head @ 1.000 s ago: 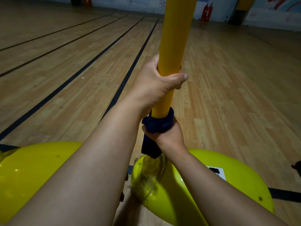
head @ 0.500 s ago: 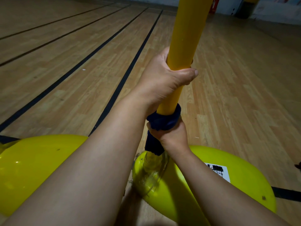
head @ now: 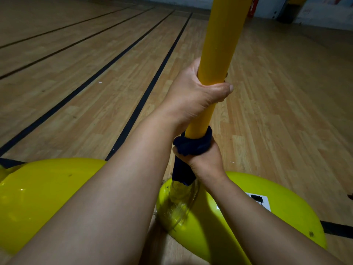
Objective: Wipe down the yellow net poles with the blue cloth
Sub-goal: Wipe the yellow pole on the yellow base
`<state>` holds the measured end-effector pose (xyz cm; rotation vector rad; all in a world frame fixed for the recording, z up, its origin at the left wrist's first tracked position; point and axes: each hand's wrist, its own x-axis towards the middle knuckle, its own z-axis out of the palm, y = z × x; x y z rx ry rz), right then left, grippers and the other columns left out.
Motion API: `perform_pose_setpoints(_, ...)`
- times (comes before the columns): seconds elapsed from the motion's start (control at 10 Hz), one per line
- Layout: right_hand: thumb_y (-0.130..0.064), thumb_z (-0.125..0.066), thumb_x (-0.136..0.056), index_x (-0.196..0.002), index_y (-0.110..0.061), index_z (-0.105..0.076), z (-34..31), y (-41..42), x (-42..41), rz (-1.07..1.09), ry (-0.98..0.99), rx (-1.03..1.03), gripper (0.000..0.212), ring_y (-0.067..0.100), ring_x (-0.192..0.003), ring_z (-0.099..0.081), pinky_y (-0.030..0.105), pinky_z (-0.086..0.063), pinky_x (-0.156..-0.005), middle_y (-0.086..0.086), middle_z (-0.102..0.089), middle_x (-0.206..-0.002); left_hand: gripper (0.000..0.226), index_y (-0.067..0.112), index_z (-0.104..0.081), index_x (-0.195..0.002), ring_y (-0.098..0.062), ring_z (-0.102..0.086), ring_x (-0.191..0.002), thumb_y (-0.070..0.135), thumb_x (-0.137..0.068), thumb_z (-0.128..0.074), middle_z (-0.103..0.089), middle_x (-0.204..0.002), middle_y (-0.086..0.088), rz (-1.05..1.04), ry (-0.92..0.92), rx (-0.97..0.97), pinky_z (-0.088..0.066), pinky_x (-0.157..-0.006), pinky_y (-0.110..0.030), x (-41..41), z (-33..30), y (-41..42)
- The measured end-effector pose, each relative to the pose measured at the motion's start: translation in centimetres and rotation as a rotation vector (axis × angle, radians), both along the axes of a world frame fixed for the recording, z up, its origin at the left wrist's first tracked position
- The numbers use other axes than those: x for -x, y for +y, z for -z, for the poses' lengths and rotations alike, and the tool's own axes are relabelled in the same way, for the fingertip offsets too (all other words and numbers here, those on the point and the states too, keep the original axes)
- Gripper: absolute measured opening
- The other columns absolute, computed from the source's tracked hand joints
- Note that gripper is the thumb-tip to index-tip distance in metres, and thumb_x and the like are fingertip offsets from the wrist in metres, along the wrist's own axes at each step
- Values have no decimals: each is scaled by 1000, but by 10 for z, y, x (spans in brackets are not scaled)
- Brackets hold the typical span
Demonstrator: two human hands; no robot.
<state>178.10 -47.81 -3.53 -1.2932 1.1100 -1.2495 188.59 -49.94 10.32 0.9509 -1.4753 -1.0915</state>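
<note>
Left hand point(head: 193, 96) is gripping the round yellow net pole point(head: 219, 54); right hand point(head: 202, 161) is squeezing the dark blue cloth point(head: 193, 145) around it. Best keeping wrap tight, stroking full length.

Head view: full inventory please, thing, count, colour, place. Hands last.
net pole: 1, yellow, upright at centre, rising out of frame.
cloth: 1, dark blue, wrapped round the pole low down, an end hanging toward the base.
pole bases: 2, glossy yellow-green; one under the pole, one lower left.
label: 1, white with black print, on the right base.
floor: wood, black court lines.
red objects: by the far wall, too blurred to count or identify.
left hand: grips the bare pole above the cloth.
right hand: grips the cloth round the pole.
</note>
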Motion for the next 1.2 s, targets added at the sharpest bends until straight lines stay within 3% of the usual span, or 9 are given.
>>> perform_pose_setpoints(0.1,15,-83,-72,-108,-10,-61,-19,-8,2,24,-8,35,49,-7,-73,-71,7,-52,-60,-21,-76,-76,33,26,-57,-104,-23,-71,-92,16,-83,-82,-67,-98,-3,-8,-11,-4,-60,-90,-50,0,-1,1)
perform_pose_setpoints(0.3,-8,-92,-57,-118,-12,-63,-50,-18,1,79,8,90,67,36,-93,-76,56,-62,-83,12,-78,-99,31,25,-59,-99,-18,-69,-83,17,-82,-83,-66,-91,-3,9,-21,-5,-61,-86,-44,-2,-2,-2)
perform_pose_setpoints(0.4,-11,-92,-59,-121,-4,-62,-43,-19,-3,76,8,74,69,41,-94,-74,61,-60,-85,19,-76,-101,32,26,-58,-100,-17,-69,-83,16,-82,-83,-66,-92,-2,14,-21,4,-61,-85,-42,-3,-2,-4)
perform_pose_setpoints(0.6,9,-90,-67,-118,0,-61,-16,-17,-2,136,24,135,59,8,-89,-75,18,-57,-74,-6,-78,-92,36,27,-55,-105,-15,-69,-81,17,-83,-82,-66,-96,-2,17,-9,23,-62,-78,-34,-1,0,-4)
perform_pose_setpoints(0.7,20,-77,-76,-114,-1,-56,-5,-11,-1,44,-7,123,48,-7,-78,-72,9,-53,-65,-19,-77,-82,39,27,-55,-109,-14,-70,-85,18,-83,-82,-67,-99,-1,18,-1,19,-61,-79,-32,-1,1,-4)
perform_pose_setpoints(0.9,0,-85,-77,-119,-25,-61,28,1,6,5,227,0,54,-18,-83,-63,3,-47,-71,-20,-66,-100,37,30,-56,-109,-9,-72,-84,18,-84,-81,-67,-98,3,-3,16,26,-63,-81,-34,0,3,-1)
perform_pose_setpoints(1.0,2,-85,-77,-117,-27,-61,25,2,3,18,182,-4,55,-15,-83,-64,5,-49,-71,-18,-68,-99,36,31,-56,-106,-12,-73,-84,18,-83,-81,-68,-94,4,-36,1,35,-63,-82,-36,1,3,0)
perform_pose_setpoints(1.1,19,-78,-74,-114,-12,-59,1,1,1,15,33,16,54,-6,-75,-70,9,-53,-63,-15,-75,-82,34,30,-56,-101,-11,-73,-78,18,-83,-82,-69,-89,4,-57,-28,21,-63,-80,-37,2,3,1)
perform_pose_setpoints(1.2,13,-86,-69,-121,-9,-59,-11,-7,2,83,17,71,64,-3,-84,-72,11,-54,-67,-18,-77,-89,31,25,-57,-98,-11,-72,-72,15,-82,-82,-68,-86,1,-64,-45,-5,-62,-73,-33,2,4,1)
